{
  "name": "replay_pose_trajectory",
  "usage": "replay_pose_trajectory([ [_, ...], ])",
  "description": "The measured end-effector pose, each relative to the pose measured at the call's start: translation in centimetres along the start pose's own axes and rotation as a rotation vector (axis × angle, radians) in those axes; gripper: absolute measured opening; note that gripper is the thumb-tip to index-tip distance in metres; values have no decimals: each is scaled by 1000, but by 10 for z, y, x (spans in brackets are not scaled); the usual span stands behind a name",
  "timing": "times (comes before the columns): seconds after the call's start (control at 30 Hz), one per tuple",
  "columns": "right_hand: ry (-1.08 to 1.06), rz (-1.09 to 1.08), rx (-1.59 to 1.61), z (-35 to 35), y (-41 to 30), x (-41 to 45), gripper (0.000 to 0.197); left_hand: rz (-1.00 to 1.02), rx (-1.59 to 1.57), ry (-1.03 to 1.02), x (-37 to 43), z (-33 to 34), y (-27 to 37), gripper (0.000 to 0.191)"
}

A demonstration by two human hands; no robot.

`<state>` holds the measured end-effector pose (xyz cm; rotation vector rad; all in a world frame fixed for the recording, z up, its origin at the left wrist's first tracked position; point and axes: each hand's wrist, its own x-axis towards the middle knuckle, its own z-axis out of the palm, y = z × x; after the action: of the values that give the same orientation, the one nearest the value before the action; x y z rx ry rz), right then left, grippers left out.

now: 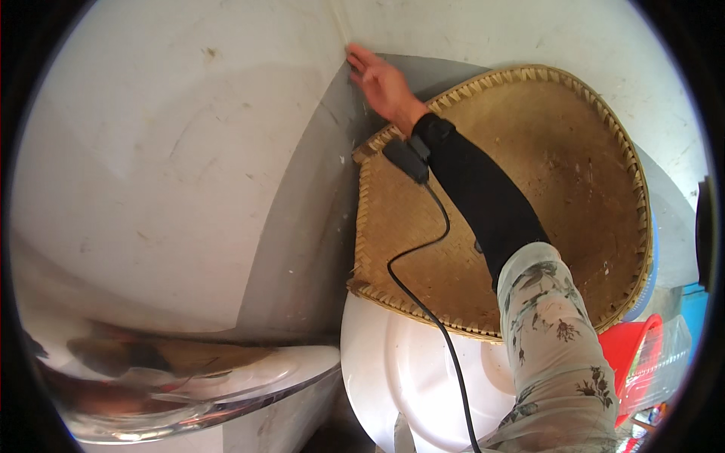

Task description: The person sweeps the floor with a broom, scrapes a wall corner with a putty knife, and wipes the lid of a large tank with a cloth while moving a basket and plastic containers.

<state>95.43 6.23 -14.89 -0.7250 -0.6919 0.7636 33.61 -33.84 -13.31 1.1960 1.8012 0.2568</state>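
My right hand [382, 85] reaches up to the corner where two walls meet. Its fingers are apart, with the tips at or close to the wall; contact is hard to make out, and no object shows in them. Just below the wrist stands a woven bamboo winnowing basket [544, 147], leaning with its braided rim near the corner. My forearm crosses in front of it and hides part of its inside. A black device [406, 161] is strapped at my wrist, and a black cable [419, 246] hangs from it. My left hand is out of view.
A white round plastic piece [374, 351] stands below the basket. At lower left is a shiny reflective surface [283, 368] against the wall [170, 187]. On the right are a red plastic basin [617, 345], a clear plastic container [674, 345] and a blue perforated rim [648, 291].
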Motion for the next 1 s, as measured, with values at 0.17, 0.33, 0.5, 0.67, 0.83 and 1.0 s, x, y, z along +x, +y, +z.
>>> replay_pose_trajectory([
  [0.17,162,56,1,-2,-5,6,60,6,-28,-5,3,4,-10,40],
  [0.33,342,307,-68,-3,15,6,50,9,-46,-14,6,4,-18,40],
  [0.5,313,180,-143,15,19,5,60,8,-73,-19,4,4,-29,40],
  [0.67,181,139,-162,10,11,1,71,-19,-94,-14,0,1,-4,38],
  [0.83,218,52,-288,7,-5,5,44,-22,32,9,5,4,-15,39],
  [1.0,376,18,-320,-3,1,3,17,-38,-23,0,7,8,-10,40],
])
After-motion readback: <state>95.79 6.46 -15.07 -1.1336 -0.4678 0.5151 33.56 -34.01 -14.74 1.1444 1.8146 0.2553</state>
